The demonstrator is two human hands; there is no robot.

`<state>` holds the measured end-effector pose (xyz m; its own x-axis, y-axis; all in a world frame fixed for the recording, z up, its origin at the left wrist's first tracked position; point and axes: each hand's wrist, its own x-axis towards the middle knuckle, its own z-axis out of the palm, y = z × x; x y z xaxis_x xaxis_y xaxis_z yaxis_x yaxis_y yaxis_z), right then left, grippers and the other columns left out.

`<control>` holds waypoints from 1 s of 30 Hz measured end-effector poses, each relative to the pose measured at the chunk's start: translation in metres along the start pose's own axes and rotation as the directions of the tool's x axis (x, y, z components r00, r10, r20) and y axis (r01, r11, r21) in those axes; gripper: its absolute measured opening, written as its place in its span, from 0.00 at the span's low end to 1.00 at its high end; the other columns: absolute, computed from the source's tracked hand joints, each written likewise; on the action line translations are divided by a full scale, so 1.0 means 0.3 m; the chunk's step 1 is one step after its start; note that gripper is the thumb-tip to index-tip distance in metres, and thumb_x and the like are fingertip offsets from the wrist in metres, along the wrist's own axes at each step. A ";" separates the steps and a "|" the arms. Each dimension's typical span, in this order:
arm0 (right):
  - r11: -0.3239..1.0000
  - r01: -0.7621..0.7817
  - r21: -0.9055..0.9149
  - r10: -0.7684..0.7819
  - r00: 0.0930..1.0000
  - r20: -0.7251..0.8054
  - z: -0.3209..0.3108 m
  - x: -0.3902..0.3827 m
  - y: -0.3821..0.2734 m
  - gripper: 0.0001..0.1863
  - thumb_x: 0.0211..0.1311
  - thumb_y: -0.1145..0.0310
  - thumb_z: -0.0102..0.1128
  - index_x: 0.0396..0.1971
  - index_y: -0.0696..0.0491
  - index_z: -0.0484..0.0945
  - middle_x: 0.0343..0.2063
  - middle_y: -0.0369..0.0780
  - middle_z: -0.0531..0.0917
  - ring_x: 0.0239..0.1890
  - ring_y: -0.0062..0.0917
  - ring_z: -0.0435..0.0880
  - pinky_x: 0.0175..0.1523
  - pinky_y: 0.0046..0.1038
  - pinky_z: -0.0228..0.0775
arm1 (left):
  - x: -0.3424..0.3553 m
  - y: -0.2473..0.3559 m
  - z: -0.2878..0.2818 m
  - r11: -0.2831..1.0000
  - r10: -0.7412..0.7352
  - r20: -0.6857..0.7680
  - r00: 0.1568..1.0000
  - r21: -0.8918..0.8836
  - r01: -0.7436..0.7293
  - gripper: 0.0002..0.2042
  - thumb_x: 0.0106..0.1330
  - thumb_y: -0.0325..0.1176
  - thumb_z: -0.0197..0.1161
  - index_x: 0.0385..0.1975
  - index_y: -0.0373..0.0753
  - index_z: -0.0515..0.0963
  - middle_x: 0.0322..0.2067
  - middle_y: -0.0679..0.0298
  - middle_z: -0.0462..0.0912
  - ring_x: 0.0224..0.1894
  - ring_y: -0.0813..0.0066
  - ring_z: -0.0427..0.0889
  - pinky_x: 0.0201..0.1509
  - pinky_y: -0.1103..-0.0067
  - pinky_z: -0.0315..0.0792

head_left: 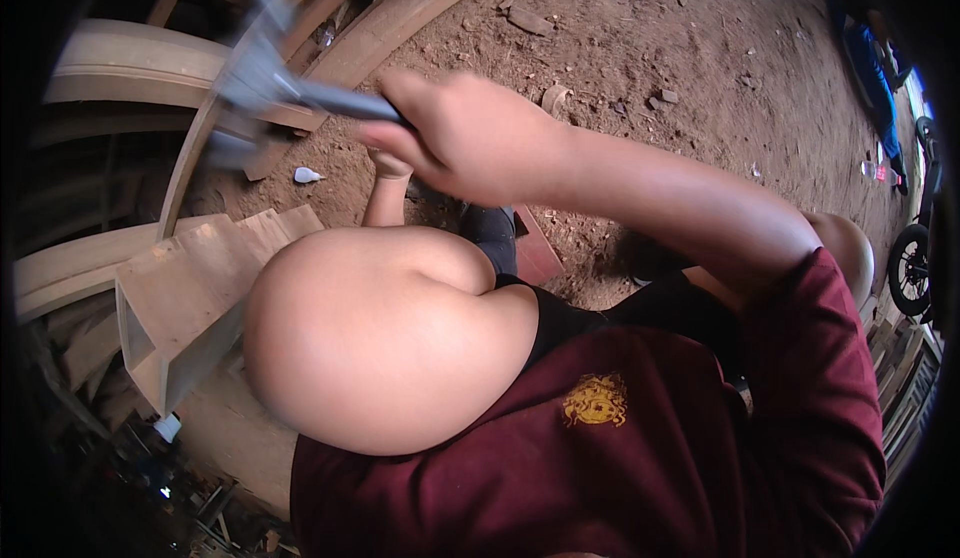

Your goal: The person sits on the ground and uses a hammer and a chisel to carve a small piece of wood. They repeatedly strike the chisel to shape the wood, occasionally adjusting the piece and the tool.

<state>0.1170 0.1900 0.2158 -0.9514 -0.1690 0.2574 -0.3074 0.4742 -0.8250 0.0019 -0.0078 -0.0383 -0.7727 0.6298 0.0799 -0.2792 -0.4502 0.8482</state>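
My right hand (465,138) is closed round the dark handle of a hammer (335,98), held raised across the upper middle. The hammer's head is blurred by motion in front of a narrow upright wooden strip (185,173) of a curved timber frame (145,58). My left hand (390,166) is just below and behind my right one, above my bent bare knee (370,338); its fingers are largely hidden, so I cannot see what it holds.
A wooden box (180,288) lies at left, near a small white bottle (308,175) on the dirt ground (620,48). A red board (540,248) lies behind my leg. At right are blue cloth (870,78), a plastic bottle (877,171), a bicycle wheel (910,268) and stacked planks (905,388).
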 end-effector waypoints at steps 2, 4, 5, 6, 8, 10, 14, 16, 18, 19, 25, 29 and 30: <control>0.890 -0.243 -0.386 0.386 0.852 0.353 0.010 -0.011 0.028 0.24 0.73 0.47 0.50 0.42 0.58 0.74 0.23 0.50 0.84 0.30 0.50 0.85 0.35 0.45 0.78 | -0.001 -0.006 -0.001 1.000 0.013 0.130 0.991 -0.007 -0.012 0.22 0.55 0.52 0.71 0.28 0.37 0.73 0.22 0.64 0.78 0.17 0.78 0.72 0.18 0.84 0.63; 0.902 -0.309 -0.302 0.395 0.873 0.286 0.018 -0.026 0.055 0.24 0.73 0.48 0.50 0.42 0.58 0.74 0.21 0.50 0.82 0.28 0.51 0.84 0.35 0.48 0.77 | -0.015 -0.032 0.018 0.961 0.109 0.015 0.994 0.253 -0.109 0.22 0.58 0.51 0.69 0.24 0.39 0.71 0.19 0.66 0.75 0.16 0.81 0.70 0.19 0.85 0.63; 0.941 -0.248 -0.228 0.298 0.930 0.217 0.016 -0.032 0.059 0.24 0.73 0.48 0.50 0.42 0.58 0.74 0.21 0.50 0.82 0.27 0.51 0.84 0.35 0.48 0.76 | -0.021 -0.049 0.032 0.979 0.062 -0.102 0.993 0.199 -0.040 0.21 0.61 0.51 0.66 0.24 0.39 0.70 0.17 0.66 0.74 0.15 0.80 0.69 0.19 0.85 0.62; 0.952 -0.246 -0.184 0.279 0.943 0.180 0.024 -0.046 0.074 0.23 0.73 0.49 0.50 0.43 0.58 0.73 0.20 0.50 0.81 0.27 0.51 0.83 0.34 0.48 0.76 | -0.034 -0.054 0.039 0.983 -0.037 -0.199 0.979 0.171 0.072 0.20 0.63 0.51 0.64 0.23 0.39 0.70 0.17 0.66 0.74 0.14 0.80 0.69 0.18 0.85 0.62; 0.978 -0.201 -0.056 0.206 0.974 0.094 0.035 -0.069 0.083 0.23 0.73 0.50 0.50 0.43 0.58 0.73 0.20 0.50 0.80 0.26 0.51 0.82 0.33 0.48 0.75 | -0.039 -0.049 0.042 0.993 0.002 -0.149 0.989 0.114 0.015 0.20 0.65 0.51 0.61 0.23 0.40 0.70 0.16 0.66 0.73 0.14 0.79 0.69 0.18 0.85 0.61; 0.990 -0.016 0.139 0.024 0.998 -0.057 0.050 -0.093 0.094 0.22 0.73 0.50 0.50 0.43 0.58 0.73 0.19 0.51 0.80 0.25 0.51 0.82 0.32 0.48 0.74 | -0.031 -0.032 0.036 0.996 0.024 -0.055 0.998 0.083 -0.019 0.20 0.67 0.51 0.59 0.23 0.40 0.70 0.15 0.66 0.73 0.14 0.79 0.69 0.18 0.85 0.61; 0.928 -0.328 -0.176 0.366 0.890 0.272 0.069 -0.109 0.188 0.25 0.75 0.48 0.46 0.41 0.58 0.76 0.20 0.49 0.81 0.22 0.43 0.83 0.31 0.43 0.75 | 0.002 0.009 0.015 0.998 -0.037 0.013 0.999 0.048 0.036 0.21 0.63 0.54 0.56 0.24 0.40 0.70 0.14 0.60 0.71 0.13 0.73 0.67 0.22 0.77 0.63; 0.857 -0.512 0.053 0.488 0.840 0.236 0.076 -0.112 0.237 0.27 0.76 0.47 0.44 0.39 0.59 0.76 0.18 0.46 0.79 0.20 0.37 0.82 0.31 0.41 0.74 | 0.004 0.025 0.020 0.989 0.021 0.139 0.990 0.142 -0.041 0.21 0.63 0.54 0.54 0.24 0.40 0.71 0.14 0.61 0.71 0.13 0.73 0.67 0.21 0.77 0.61; 0.715 -0.677 0.173 0.624 0.730 0.279 0.052 -0.105 0.275 0.28 0.77 0.45 0.43 0.36 0.59 0.74 0.14 0.35 0.71 0.16 0.20 0.72 0.22 0.31 0.68 | 0.013 0.043 0.034 0.986 0.163 0.035 0.986 0.024 -0.164 0.23 0.69 0.55 0.50 0.23 0.40 0.69 0.12 0.64 0.68 0.12 0.75 0.65 0.18 0.79 0.59; 0.699 -0.686 0.203 0.633 0.725 0.272 0.031 -0.105 0.281 0.28 0.77 0.45 0.43 0.36 0.59 0.74 0.14 0.34 0.70 0.15 0.20 0.72 0.21 0.30 0.67 | 0.020 0.074 0.029 0.990 0.119 -0.043 0.992 -0.065 -0.122 0.23 0.67 0.55 0.47 0.22 0.40 0.69 0.12 0.64 0.67 0.12 0.74 0.63 0.19 0.77 0.56; 0.615 -0.727 0.306 0.680 0.685 0.259 -0.076 -0.077 0.228 0.26 0.77 0.44 0.42 0.35 0.55 0.71 0.14 0.31 0.67 0.12 0.15 0.66 0.16 0.25 0.64 | 0.073 0.134 0.038 0.988 0.055 -0.045 0.997 -0.142 -0.061 0.21 0.65 0.53 0.48 0.23 0.40 0.68 0.13 0.61 0.68 0.12 0.75 0.60 0.20 0.77 0.54; 0.653 -0.694 0.304 0.654 0.719 0.236 -0.095 -0.074 0.204 0.28 0.77 0.44 0.42 0.37 0.58 0.72 0.15 0.33 0.69 0.13 0.18 0.70 0.18 0.26 0.67 | 0.045 0.089 0.051 0.996 0.017 -0.031 0.999 -0.092 -0.020 0.19 0.64 0.51 0.49 0.23 0.40 0.68 0.13 0.61 0.67 0.11 0.75 0.61 0.18 0.77 0.54; 0.665 -0.681 0.308 0.642 0.731 0.229 -0.093 -0.074 0.201 0.29 0.77 0.45 0.42 0.36 0.60 0.74 0.15 0.35 0.71 0.14 0.21 0.74 0.19 0.28 0.71 | 0.039 0.082 0.050 0.997 0.025 -0.002 1.000 -0.069 -0.025 0.19 0.64 0.51 0.49 0.23 0.40 0.68 0.13 0.61 0.67 0.11 0.75 0.61 0.18 0.77 0.54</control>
<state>0.1191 0.2465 0.1745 -0.8892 -0.0171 -0.4573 0.4487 0.1637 -0.8786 -0.0053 -0.0021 -0.0087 -0.7806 0.6170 0.0999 -0.2986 -0.5086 0.8076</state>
